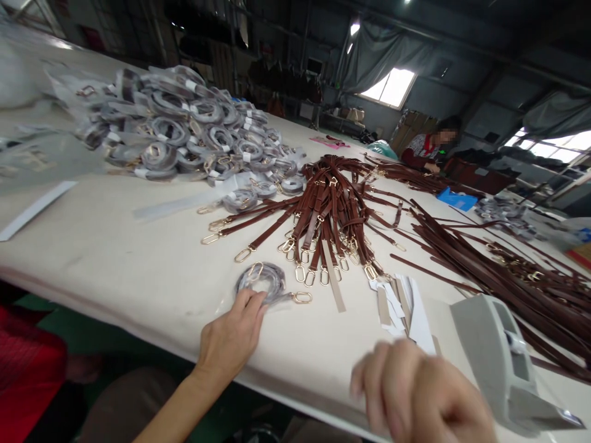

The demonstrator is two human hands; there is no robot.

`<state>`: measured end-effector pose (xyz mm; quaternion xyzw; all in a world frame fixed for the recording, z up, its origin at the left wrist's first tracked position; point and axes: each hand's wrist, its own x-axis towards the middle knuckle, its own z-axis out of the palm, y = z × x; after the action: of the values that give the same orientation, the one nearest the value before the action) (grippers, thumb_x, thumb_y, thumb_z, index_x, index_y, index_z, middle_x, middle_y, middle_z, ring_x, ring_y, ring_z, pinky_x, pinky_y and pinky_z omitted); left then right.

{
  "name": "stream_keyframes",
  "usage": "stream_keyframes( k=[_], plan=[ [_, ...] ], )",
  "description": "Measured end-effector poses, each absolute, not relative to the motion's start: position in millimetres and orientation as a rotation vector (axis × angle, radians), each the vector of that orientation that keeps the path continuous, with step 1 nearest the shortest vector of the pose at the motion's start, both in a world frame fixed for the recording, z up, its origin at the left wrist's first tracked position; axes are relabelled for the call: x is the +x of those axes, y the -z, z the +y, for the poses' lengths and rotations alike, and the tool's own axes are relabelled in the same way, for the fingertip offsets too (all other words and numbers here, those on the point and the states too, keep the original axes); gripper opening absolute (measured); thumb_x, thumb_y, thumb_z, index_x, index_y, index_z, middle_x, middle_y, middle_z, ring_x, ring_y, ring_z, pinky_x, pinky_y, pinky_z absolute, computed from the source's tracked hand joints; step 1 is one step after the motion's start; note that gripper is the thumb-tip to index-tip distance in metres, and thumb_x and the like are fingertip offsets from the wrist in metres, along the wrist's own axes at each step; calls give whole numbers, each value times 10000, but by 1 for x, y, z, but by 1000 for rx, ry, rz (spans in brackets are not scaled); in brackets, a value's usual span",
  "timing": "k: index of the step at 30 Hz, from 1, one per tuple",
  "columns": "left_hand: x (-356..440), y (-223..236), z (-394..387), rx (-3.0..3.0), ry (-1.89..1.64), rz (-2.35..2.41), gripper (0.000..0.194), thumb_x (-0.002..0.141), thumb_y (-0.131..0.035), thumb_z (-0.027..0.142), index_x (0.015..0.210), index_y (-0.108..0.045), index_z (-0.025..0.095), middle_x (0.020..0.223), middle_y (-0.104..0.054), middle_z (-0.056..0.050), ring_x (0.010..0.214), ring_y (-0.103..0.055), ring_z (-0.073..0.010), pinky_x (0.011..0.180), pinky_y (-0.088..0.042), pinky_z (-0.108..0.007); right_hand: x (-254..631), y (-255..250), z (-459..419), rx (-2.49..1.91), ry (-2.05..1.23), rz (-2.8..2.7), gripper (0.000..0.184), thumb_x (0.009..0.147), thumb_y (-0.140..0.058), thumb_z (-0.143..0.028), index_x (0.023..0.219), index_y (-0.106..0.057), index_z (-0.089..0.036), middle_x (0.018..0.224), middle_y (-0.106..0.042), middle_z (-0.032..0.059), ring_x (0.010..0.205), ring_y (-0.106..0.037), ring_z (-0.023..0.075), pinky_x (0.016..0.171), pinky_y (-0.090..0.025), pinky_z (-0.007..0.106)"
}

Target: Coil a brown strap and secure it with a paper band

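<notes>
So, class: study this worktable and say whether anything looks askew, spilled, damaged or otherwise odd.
Nothing looks damaged or spilled. The brown leather straps with gold clips lie in a loose fanned heap, and the grey wrapped coiled straps are piled unevenly. The left hand touches one wrapped coil; the right hand is blurred.

No text, label or number is legible anywhere in view.

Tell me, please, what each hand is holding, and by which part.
The left hand presses its fingertips on a coiled wrapped strap, at its near edge. The right hand is blurred and seems empty.
</notes>
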<state>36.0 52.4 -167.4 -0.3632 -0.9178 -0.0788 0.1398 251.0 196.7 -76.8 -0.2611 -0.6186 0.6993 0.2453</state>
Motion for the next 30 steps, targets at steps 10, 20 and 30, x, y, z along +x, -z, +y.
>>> stream_keyframes(
  k=[10, 20, 30],
  plan=[
    [36, 170, 54, -1043, 221, -2636, 413, 1050, -304, 287, 1229, -672, 225, 1160, -703, -29, 664, -694, -175, 422, -438, -286, 149, 144, 283, -1088, -910, -2434, 265, 755, -710, -439, 809, -571, -220, 895, -599, 67, 839, -534, 255, 665, -311, 325],
    [35, 172, 54, -1036, 240, -2659, 428, 1051, -283, 284, 1243, -661, 234, 1183, -704, -36, 681, -695, -181, 435, -405, -275, 142, 150, 300, -1136, -1027, -2515, 255, 748, -663, -365, 601, -506, -228, 542, -538, -19, 566, -449, 175, 577, -272, 288],
    [35, 171, 54, -1037, 231, -2591, 432, 1059, -279, 280, 1233, -668, 207, 1130, -707, -38, 700, -698, -164, 432, -406, -286, 163, 147, 298, -899, -1478, -2202, 470, 729, -606, -600, 570, -385, -217, 521, -316, -59, 518, -288, 111, 511, -214, 259]
  ],
)
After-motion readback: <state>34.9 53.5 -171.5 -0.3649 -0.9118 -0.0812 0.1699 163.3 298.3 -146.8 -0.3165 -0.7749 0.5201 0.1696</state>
